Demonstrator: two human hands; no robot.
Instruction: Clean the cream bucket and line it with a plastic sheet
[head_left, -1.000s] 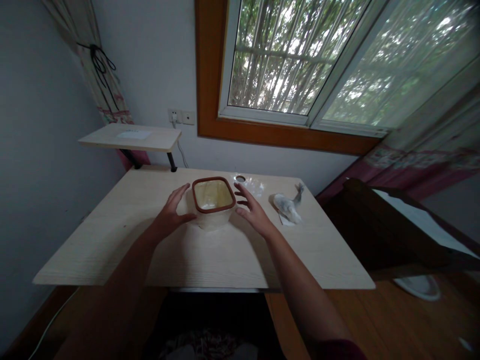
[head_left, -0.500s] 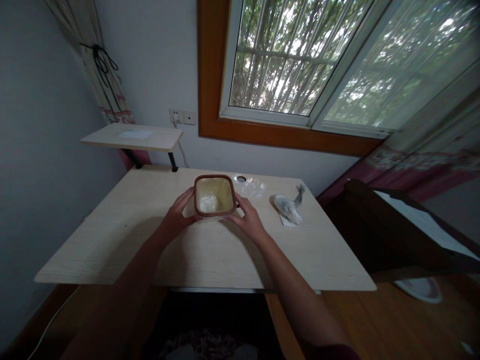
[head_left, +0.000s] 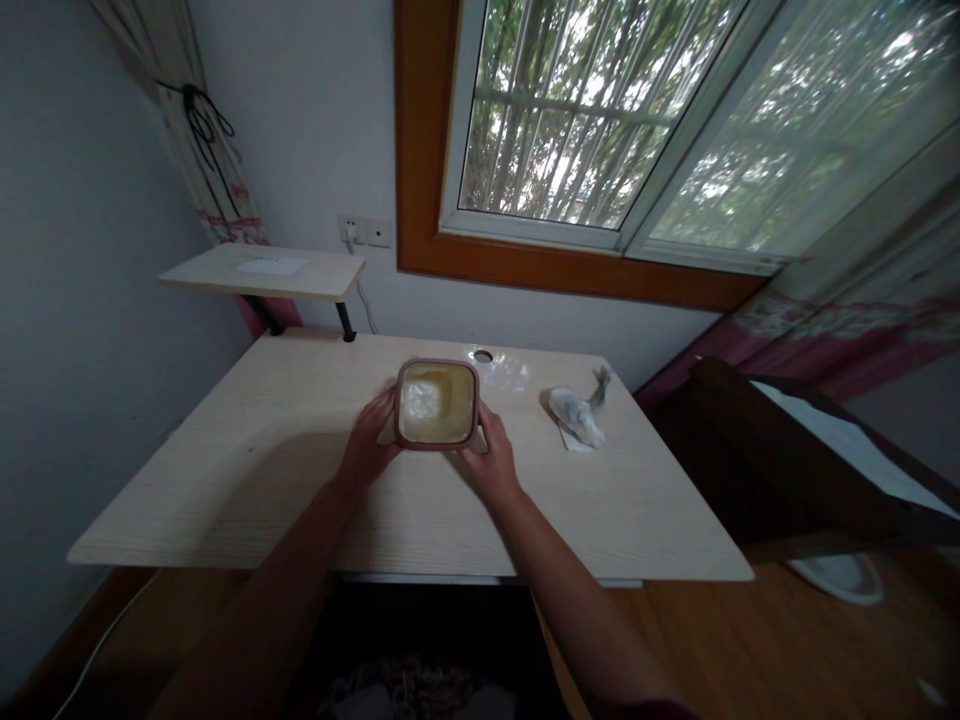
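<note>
A square translucent container (head_left: 438, 404) with a brown rim is held above the light wooden table (head_left: 262, 450), its open top facing me. My left hand (head_left: 371, 446) grips its left side, fingers wrapped against the wall. On the right side my right hand (head_left: 489, 457) clasps it the same way. Something pale lies inside the container; I cannot make out what.
A crumpled white and grey wad (head_left: 576, 415) lies on the table to the right. Clear plastic film (head_left: 504, 370) and a cable hole (head_left: 483, 356) sit behind the container. A small shelf (head_left: 264, 273) stands at the back left. A dark chair (head_left: 780, 460) is on the right.
Both hands closed in from either side onto the container, took hold of it, and lifted it slightly toward me and to the right.
</note>
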